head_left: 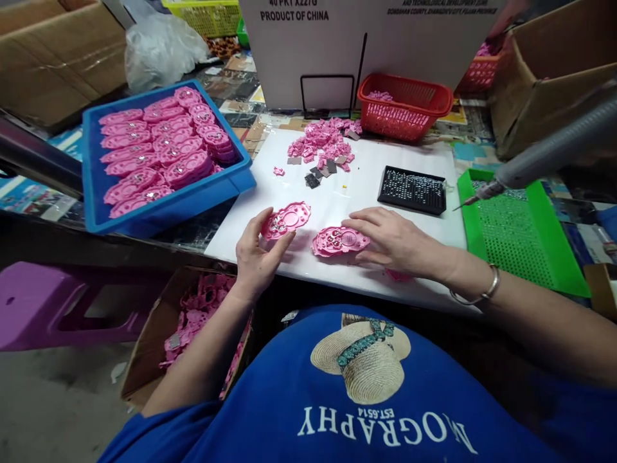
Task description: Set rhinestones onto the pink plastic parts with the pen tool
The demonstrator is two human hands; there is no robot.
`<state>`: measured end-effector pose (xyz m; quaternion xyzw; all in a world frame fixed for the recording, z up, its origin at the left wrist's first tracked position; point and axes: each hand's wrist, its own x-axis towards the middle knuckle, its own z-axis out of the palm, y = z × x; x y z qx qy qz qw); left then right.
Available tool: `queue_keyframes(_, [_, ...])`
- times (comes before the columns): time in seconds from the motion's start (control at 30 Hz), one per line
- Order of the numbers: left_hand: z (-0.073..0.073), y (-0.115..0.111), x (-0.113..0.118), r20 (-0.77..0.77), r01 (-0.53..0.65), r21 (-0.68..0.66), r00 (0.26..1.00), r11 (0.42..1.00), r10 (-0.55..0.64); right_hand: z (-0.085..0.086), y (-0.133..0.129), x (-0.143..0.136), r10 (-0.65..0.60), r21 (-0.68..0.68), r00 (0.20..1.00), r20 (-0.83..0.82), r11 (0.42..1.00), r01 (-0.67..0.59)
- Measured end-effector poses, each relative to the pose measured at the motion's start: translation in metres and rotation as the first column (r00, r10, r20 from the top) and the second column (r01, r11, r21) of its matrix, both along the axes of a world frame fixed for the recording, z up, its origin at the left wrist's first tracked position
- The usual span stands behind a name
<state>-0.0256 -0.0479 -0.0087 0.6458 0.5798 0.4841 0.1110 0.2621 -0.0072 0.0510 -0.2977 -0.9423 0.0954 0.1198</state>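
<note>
Between the thumb and fingers of my left hand [260,254] is a pink plastic toy shell [289,220], tilted up a little off the white board [255,193]. A second pink plastic part [340,240], with round details on its face, sits to the right of it. My right hand [390,239] has its fingers and thumb at that part's right end; they look closed around the edge. Under my right wrist a bit of another pink piece [398,275] shows, mostly covered.
A blue tray [168,215] of stacked pink shells stands left. Small pink parts [325,143] lie piled behind, near a red basket [405,106]. Right are a black tray of screws [413,190], a green tray [518,225] and a hanging electric screwdriver [540,145]. A box [144,360] sits below.
</note>
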Motion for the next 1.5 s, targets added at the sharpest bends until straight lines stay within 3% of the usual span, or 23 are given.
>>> queue_keyframes(0.13, [-0.010, -0.008, -0.007, -0.158, -0.086, 0.023, 0.983, 0.996, 0.089, 0.001, 0.007, -0.009, 0.005, -0.050, 1.000, 0.009, 0.999, -0.005])
queue_keyframes(0.33, [-0.021, -0.005, 0.000, -0.334, -0.104, 0.085, 0.934, 0.991, 0.126, 0.025, 0.001, 0.035, 0.040, -0.240, 0.991, -0.126, 0.968, -0.070])
queue_keyframes(0.43, [-0.023, -0.003, 0.004, -0.376, -0.087, 0.068, 0.921, 0.994, 0.107, 0.019, -0.002, 0.057, 0.089, -0.353, 0.992, -0.089, 0.929, -0.115])
queue_keyframes(0.53, [-0.018, -0.004, 0.007, -0.380, -0.090, 0.102, 0.917, 0.991, 0.123, 0.006, -0.003, 0.060, 0.126, -0.390, 0.990, -0.064, 0.910, -0.141])
queue_keyframes(0.6, [-0.009, -0.006, 0.011, -0.399, -0.027, 0.142, 0.913, 0.990, 0.082, 0.000, -0.002, 0.056, 0.159, -0.391, 0.986, -0.055, 0.905, -0.168])
queue_keyframes(0.67, [0.003, -0.004, 0.019, -0.448, 0.141, 0.124, 0.891, 0.982, -0.072, -0.002, 0.000, 0.051, 0.190, -0.386, 0.981, -0.048, 0.902, -0.193])
queue_keyframes(0.77, [0.020, 0.007, 0.037, -0.504, 0.445, -0.065, 0.758, 0.893, -0.414, -0.003, 0.005, 0.048, 0.216, -0.372, 0.976, -0.031, 0.904, -0.212])
queue_keyframes(0.83, [0.028, 0.020, 0.048, -0.502, 0.536, -0.228, 0.650, 0.813, -0.570, -0.003, 0.008, 0.049, 0.225, -0.370, 0.974, -0.006, 0.905, -0.211])
queue_keyframes(0.93, [0.035, 0.042, 0.056, -0.497, 0.576, -0.385, 0.528, 0.721, -0.688, -0.002, 0.013, 0.051, 0.219, -0.380, 0.975, 0.025, 0.904, -0.194])
queue_keyframes(1.13, [0.047, 0.075, 0.054, -0.455, 0.719, -0.474, 0.294, 0.508, -0.840, -0.005, 0.029, 0.050, 0.242, -0.332, 0.968, 0.060, 0.920, -0.209])
queue_keyframes(1.3, [0.053, 0.084, 0.057, -0.509, 0.712, -0.527, 0.173, 0.464, -0.843, -0.007, 0.038, 0.056, 0.217, -0.278, 0.971, 0.098, 0.943, -0.183])
queue_keyframes(1.5, [0.060, 0.082, 0.052, -0.533, 0.725, -0.490, 0.191, 0.485, -0.824, 0.017, 0.033, 0.048, 0.141, -0.298, 0.989, 0.043, 0.947, -0.122])
